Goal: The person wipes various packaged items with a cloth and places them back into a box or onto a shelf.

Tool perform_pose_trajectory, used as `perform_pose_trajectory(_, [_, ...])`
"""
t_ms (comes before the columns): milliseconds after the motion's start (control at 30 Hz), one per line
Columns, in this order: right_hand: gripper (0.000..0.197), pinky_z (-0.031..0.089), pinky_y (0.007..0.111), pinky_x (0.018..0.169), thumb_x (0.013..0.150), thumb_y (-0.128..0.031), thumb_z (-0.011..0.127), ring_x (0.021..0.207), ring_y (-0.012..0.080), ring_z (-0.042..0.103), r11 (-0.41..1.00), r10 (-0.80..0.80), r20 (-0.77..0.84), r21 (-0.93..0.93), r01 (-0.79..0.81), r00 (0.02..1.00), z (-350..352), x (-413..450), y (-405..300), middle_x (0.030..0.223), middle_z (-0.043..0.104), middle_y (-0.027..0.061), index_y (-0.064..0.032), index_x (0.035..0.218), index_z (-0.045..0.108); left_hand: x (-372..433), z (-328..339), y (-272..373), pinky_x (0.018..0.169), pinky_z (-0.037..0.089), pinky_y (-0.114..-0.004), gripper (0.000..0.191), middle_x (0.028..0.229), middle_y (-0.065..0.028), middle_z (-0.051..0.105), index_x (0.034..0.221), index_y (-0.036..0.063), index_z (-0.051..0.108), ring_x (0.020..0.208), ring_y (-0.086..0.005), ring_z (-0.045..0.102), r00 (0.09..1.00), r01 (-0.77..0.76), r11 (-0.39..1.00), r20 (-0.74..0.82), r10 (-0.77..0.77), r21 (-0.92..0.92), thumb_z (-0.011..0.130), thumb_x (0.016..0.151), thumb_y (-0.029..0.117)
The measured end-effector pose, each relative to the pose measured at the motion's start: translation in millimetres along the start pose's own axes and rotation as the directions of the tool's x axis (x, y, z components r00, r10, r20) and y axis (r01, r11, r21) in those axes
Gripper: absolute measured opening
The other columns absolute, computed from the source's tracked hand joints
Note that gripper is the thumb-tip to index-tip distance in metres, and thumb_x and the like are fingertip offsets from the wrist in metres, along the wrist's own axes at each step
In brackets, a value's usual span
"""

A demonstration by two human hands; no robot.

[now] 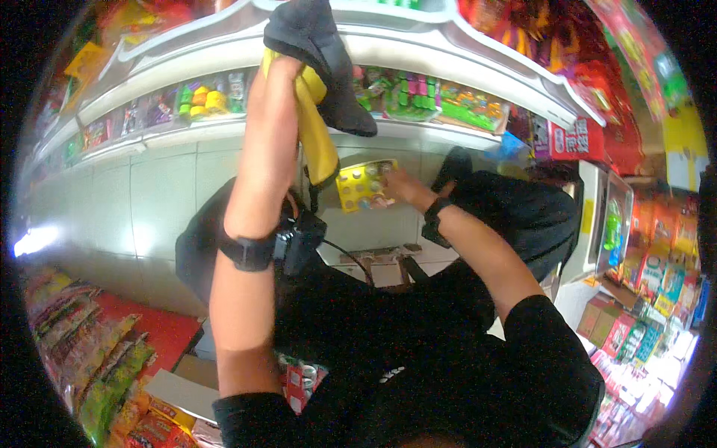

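A two-toned cloth, dark grey on one face and yellow on the other, hangs from my left hand. The hand is partly covered by the cloth, at the front of a white shelf. Lower down and to the right, my right hand has its fingers on the right edge of a shallow yellow box or card with several round items in it. Blur hides the exact finger positions and what the round items are.
Packaged goods in clear trays line the low shelf. Pale floor tiles lie in front of it. Bagged goods stand at lower left, and boxed goods fill the right side. A white-framed case stands beside my right knee.
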State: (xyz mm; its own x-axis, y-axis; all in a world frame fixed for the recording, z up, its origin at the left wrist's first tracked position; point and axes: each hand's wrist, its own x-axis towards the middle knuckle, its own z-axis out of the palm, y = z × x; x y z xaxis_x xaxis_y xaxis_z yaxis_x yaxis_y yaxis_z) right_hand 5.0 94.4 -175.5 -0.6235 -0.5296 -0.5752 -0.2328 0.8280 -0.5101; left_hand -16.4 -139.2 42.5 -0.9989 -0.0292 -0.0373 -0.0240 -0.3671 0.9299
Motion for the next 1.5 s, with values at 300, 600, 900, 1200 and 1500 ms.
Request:
perform_pose_trajectory(300, [0.047,0.047,0.045,0.078,0.076,-0.024,0.063,0.095,0.0372,0.055,0.961,0.275,-0.386,0.095,-0.259,0.881,113.2,30.0,16.7,0.096,0.057,0.0248,-0.0017,0.115,0.047,-18.0,-51.6,14.1,0.083,0.048,-0.034,0.050,0.105,-0.0122,0.061,0.114,0.0033,0.052,0.093,-0.0226,0.060,0.985,0.099,0.986,-0.129,-0.117,-0.136,0.026,0.095,0.041])
perform_pose_trajectory(600, [0.044,0.048,0.044,0.073,0.079,-0.027,0.063,0.084,0.0394,0.059,0.961,0.276,-0.271,0.046,-0.274,0.922,92.6,38.5,32.2,0.088,0.061,0.0223,0.0013,0.111,0.050,-11.6,-39.4,22.2,0.077,0.050,-0.035,0.045,0.098,-0.0104,0.062,0.110,0.0035,0.053,0.087,-0.0205,0.060,1.000,-0.004,0.979,-0.027,-0.002,-0.203,0.027,0.096,0.038])
perform_pose_trajectory(900, [0.043,0.047,0.031,0.063,0.072,-0.037,0.071,0.067,0.0150,0.059,0.799,0.157,-0.152,0.601,-0.035,0.976,-91.4,-97.9,-70.3,0.073,0.063,0.0110,-0.0003,0.093,0.064,-12.9,9.6,-7.8,0.084,0.038,-0.024,0.038,0.101,-0.0027,0.052,0.123,0.0031,0.044,0.094,-0.0102,0.046,0.978,-0.023,0.963,0.205,-0.033,0.268,0.046,0.086,0.010])
perform_pose_trajectory(1200, [0.033,0.046,0.032,0.058,0.072,-0.021,0.073,0.066,0.0171,0.061,0.904,0.107,-0.571,0.397,0.160,0.814,-131.8,-237.2,-73.2,0.073,0.064,0.0138,0.0027,0.090,0.061,-59.1,127.6,-73.0,0.084,0.042,-0.026,0.049,0.119,-0.0068,0.051,0.135,0.0068,0.033,0.102,-0.0131,0.051,0.673,0.342,0.931,0.660,-0.335,0.124,0.047,0.089,0.019])
perform_pose_trajectory(1500, [0.044,0.047,0.038,0.072,0.074,-0.042,0.068,0.080,0.0287,0.061,0.392,0.908,-0.189,0.067,-0.917,0.374,-3.1,-580.7,63.6,0.089,0.063,0.0167,-0.0007,0.088,0.062,-53.3,139.5,-71.9,0.066,0.050,-0.027,0.036,0.092,-0.0066,0.061,0.123,0.0087,0.043,0.078,-0.0149,0.059,0.681,0.472,0.875,0.586,-0.439,0.108,0.044,0.089,0.022])
